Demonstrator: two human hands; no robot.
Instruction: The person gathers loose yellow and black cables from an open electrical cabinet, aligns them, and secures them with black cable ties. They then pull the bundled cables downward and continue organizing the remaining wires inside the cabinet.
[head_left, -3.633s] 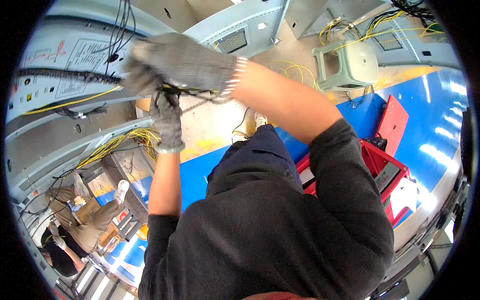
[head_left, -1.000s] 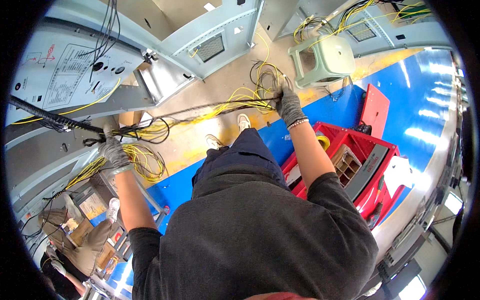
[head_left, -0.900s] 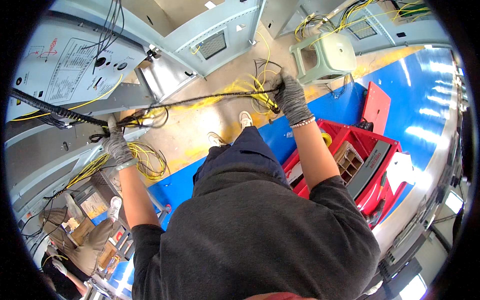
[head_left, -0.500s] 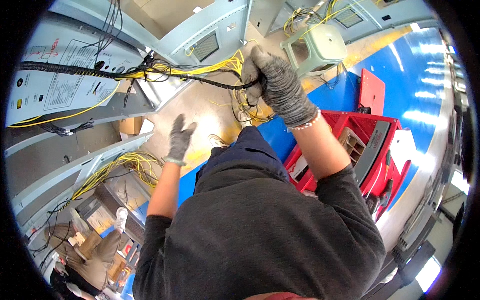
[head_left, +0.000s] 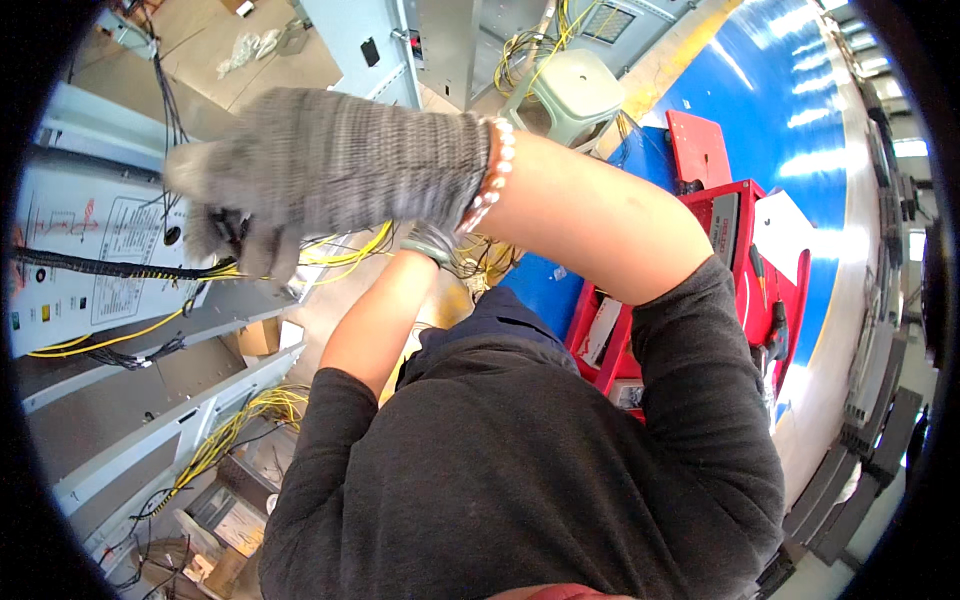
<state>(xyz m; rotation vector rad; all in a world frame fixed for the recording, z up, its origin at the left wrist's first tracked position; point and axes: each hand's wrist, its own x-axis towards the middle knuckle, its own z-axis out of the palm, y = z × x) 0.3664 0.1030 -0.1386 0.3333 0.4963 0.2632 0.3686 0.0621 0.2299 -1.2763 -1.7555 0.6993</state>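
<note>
My right hand (head_left: 350,160), in a grey knit glove with a bead bracelet at the wrist, reaches across to the upper left. Its fingers are curled and smeared by motion, closed on a short stretch of black cord (head_left: 232,224). Just below them runs a black-sleeved wire harness (head_left: 110,264), from which yellow wires (head_left: 355,256) come out toward the right. My left hand (head_left: 432,238) is behind the right wrist; only its glove cuff and wristband show, and its fingers are hidden. Both hands are at the front of a light grey-blue cabinet (head_left: 70,230) with a printed panel.
A pale green stool (head_left: 572,85) stands at the top. To my right are a red tool cart (head_left: 590,365) and its red lid (head_left: 700,150) on the blue floor (head_left: 780,90). More yellow wires (head_left: 235,425) hang at the lower left, near a cardboard box (head_left: 258,338).
My right hand has swung far left, from near the stool to the harness by the panel. My left hand has moved up and right, behind the right wrist. The view has shifted slightly.
</note>
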